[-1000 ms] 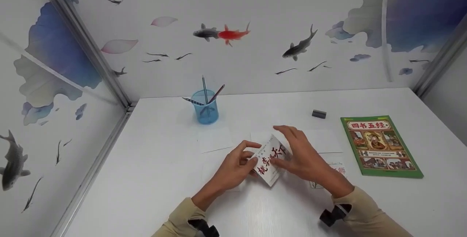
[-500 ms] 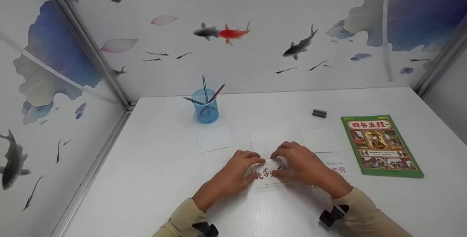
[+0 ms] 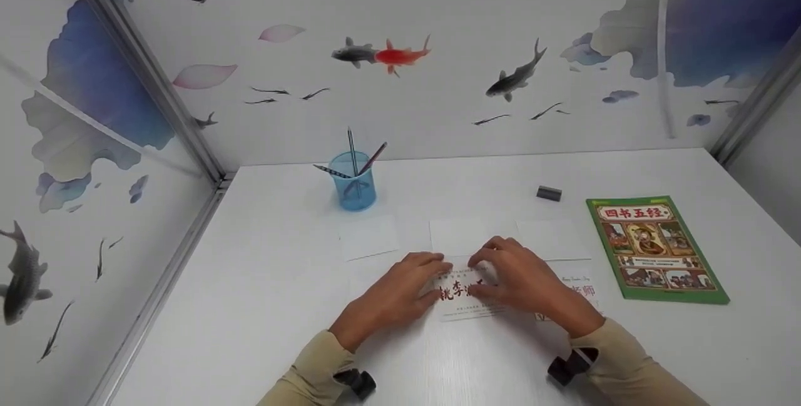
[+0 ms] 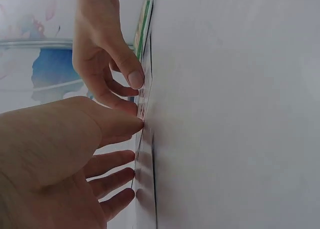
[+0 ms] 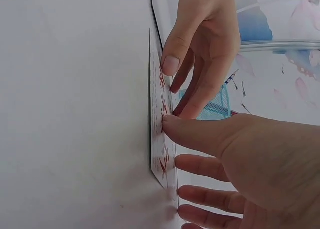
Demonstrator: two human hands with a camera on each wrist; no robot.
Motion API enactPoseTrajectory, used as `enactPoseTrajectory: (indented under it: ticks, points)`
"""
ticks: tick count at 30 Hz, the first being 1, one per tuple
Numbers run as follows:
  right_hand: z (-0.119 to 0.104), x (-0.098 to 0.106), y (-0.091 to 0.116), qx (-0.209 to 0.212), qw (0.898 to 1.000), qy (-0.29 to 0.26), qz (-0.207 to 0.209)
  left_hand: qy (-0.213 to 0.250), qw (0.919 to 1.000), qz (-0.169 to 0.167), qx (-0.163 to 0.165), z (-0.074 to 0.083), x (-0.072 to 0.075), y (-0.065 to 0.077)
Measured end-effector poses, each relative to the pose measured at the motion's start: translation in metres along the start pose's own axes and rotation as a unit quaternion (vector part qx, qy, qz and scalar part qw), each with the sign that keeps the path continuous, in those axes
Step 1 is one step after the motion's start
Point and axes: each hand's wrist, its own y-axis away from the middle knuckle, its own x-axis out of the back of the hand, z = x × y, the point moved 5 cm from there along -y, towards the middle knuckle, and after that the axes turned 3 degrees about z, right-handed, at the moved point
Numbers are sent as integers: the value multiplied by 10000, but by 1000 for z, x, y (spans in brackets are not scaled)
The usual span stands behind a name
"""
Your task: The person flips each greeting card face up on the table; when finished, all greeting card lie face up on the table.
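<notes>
With your left hand [image 3: 400, 290] and right hand [image 3: 520, 279] resting loosely on the card [image 3: 464, 299], probably light and bendable, hold its edges.

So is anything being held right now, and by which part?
No grip shows: left hand and right hand only touch the card, thumbs on its printed face, fingertips near its far edge.

A card [image 3: 462, 307] lies on the surface [image 3: 219, 331] below the frame's centre, between left hand [image 3: 394, 290] and right hand [image 3: 525, 284]. Behind, left of centre, pencils [image 3: 373, 159] lean in a cup [image 3: 356, 197]; at right, a book [image 3: 657, 249] lies beyond a block [image 3: 549, 193].
</notes>
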Motion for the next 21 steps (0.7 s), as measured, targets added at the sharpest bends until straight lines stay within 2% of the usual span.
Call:
enactPoseTrajectory:
  ticks: [4,8,12,16,19,21]
  points:
    - [0,1,-1,-86,9999,39,47,284,9996,-13,-5,-7,9,7]
    - [-9,2,-4,-93,9998,-100,118,570,9983,-71,45,-19,22,19]
    - [-31,-2,-8,313,9988,-360,126,734,9970,-54,231,-37,31,32]
    - [-58,-13,-13,823,9953,-499,-59,905,9955,-24,266,-51,38,47]
    - [-74,-23,-16,1012,9931,-539,-241,1054,9940,-123,256,-58,42,57]
    - [-83,-29,-19,1002,9929,-526,-374,1084,9930,-290,374,-63,44,63]
